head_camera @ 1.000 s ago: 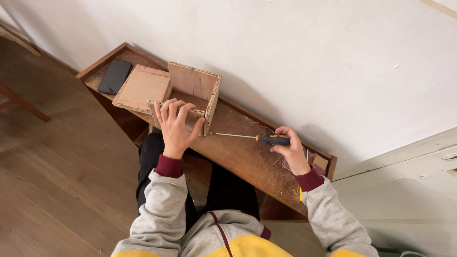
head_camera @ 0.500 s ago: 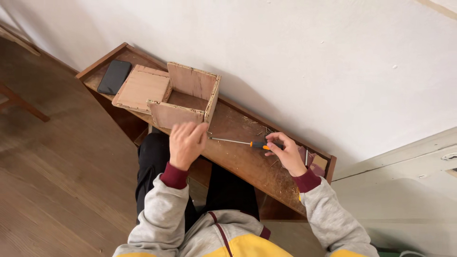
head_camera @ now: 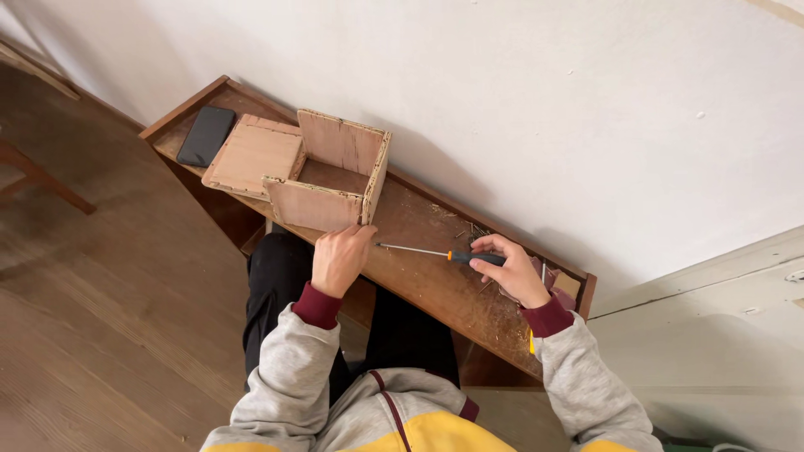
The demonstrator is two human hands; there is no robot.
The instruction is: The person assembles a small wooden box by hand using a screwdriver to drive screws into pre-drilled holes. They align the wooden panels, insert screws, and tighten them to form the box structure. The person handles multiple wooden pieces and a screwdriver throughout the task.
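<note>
While the person sits at a long wooden bench [head_camera: 419, 276] set against a pale wall, the right hand [head_camera: 512, 272] grips the dark, orange-banded handle of one screwdriver [head_camera: 435, 252], whose thin shaft lies nearly flat on the bench and points toward 9 o'clock. At the shaft's tip, the left hand [head_camera: 339, 259] rests loosely curled, fingers on the bench edge just below one open plywood box [head_camera: 331, 180]; whether it pinches anything cannot be told. Four box walls are visible, and one flat plywood panel [head_camera: 251, 156] lies touching the box at its 9 o'clock side. One black phone [head_camera: 206, 136] lies at 10 o'clock from the panel. Small scattered screws or nails [head_camera: 476, 233] near the right hand are too small to count. Both forearms are cut off by the lower frame edge.
</note>
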